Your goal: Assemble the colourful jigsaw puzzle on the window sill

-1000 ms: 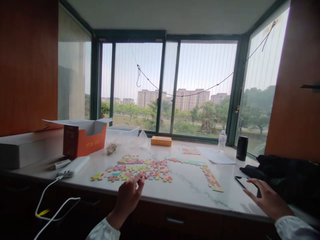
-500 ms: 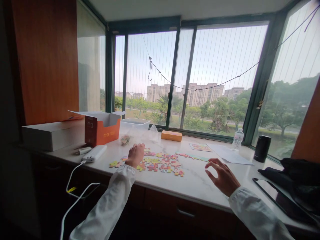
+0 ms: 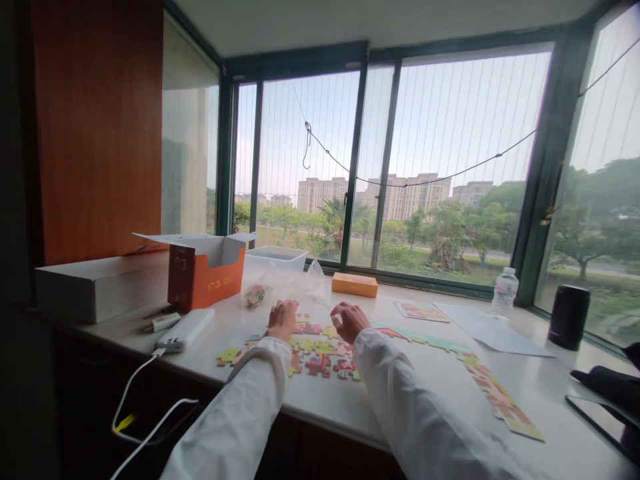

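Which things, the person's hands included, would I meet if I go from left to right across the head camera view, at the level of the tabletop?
Grey-white box → open orange box → left hand → right hand → picture card → clear bottle → black cylinder.

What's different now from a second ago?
The right hand swung left from the phone to the puzzle pieces; the left hand reached forward over them. Whether either holds a piece isn't clear. The joined puzzle border and bottle stayed put.
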The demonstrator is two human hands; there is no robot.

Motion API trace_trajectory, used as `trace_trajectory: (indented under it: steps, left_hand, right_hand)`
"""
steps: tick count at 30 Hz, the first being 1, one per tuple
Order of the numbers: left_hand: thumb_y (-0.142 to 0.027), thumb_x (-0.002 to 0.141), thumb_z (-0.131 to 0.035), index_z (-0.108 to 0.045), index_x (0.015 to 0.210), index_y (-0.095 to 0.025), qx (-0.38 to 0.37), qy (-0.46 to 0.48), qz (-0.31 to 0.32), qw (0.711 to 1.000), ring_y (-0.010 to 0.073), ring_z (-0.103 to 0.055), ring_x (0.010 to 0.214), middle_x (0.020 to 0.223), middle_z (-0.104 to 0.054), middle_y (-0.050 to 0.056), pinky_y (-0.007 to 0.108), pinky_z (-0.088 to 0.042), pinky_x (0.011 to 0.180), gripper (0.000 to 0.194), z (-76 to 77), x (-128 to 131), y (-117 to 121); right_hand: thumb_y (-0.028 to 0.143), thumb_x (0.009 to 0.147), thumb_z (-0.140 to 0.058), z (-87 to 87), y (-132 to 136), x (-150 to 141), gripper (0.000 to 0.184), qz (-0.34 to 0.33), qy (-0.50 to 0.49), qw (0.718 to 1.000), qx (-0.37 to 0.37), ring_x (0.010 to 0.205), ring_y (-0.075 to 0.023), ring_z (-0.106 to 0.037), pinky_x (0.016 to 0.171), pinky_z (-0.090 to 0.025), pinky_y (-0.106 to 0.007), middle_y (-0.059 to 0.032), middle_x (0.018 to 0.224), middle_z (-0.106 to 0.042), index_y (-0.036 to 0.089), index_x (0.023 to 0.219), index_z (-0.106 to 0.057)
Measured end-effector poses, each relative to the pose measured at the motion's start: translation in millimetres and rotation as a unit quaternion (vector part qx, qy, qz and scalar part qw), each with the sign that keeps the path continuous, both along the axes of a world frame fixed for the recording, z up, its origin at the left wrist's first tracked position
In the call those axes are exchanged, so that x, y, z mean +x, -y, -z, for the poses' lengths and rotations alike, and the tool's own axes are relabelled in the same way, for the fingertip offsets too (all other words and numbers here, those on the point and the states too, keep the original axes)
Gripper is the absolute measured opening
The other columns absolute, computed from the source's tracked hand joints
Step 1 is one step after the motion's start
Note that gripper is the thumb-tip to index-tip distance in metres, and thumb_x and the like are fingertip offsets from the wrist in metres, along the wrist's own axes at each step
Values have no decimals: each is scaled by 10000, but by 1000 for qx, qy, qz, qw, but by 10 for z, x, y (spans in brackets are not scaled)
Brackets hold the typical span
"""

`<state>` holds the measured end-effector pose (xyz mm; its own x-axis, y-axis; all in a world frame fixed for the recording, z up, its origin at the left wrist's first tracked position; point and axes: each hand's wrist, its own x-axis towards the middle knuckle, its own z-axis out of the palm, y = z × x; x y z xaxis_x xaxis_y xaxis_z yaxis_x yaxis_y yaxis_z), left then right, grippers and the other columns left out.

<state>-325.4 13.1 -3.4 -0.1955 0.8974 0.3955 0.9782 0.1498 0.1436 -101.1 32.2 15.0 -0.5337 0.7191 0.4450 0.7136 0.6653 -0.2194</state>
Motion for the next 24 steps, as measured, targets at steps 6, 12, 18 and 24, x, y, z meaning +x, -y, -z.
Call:
trace_trajectory:
  steps: [6,12,18,24]
  left_hand:
    - [-307,866,-571,-605,1273,-238,-46,0,10,999,287,-517,1192,1229,-648,115,389,-412,964,414,145,-126,-105]
    - [-209,897,-496,-489,1398,-278,-72,11,25,997,243,-581,1113,1091,-699,105,364,-420,943,506,219,-109,-184]
    - [-151,843,-563,-501,1381,-282,-31,1,46,998,255,-501,1218,1278,-610,80,365,-417,979,557,189,-96,-177]
    - [-172,753,-724,-619,1237,-278,26,6,95,995,234,-567,1115,1182,-639,55,329,-450,923,506,110,-64,-151]
  right_hand:
    - [285,910,-530,125,-490,-670,287,-3,49,997,-66,1139,-210,-595,992,-380,-323,-68,1252,-639,230,1142,-690]
    - [370,800,-711,291,-806,-938,339,-24,41,994,-96,1198,-247,-556,1018,-352,-354,-78,1280,-626,241,1113,-709]
    - [343,676,-814,393,-979,-948,298,-59,-37,987,-142,1020,-218,-642,936,-403,-344,-23,1064,-723,246,943,-724]
    - [232,708,-774,428,-1113,-906,232,-108,-230,926,-277,695,-152,-670,679,-495,-269,-17,754,-727,188,919,-689]
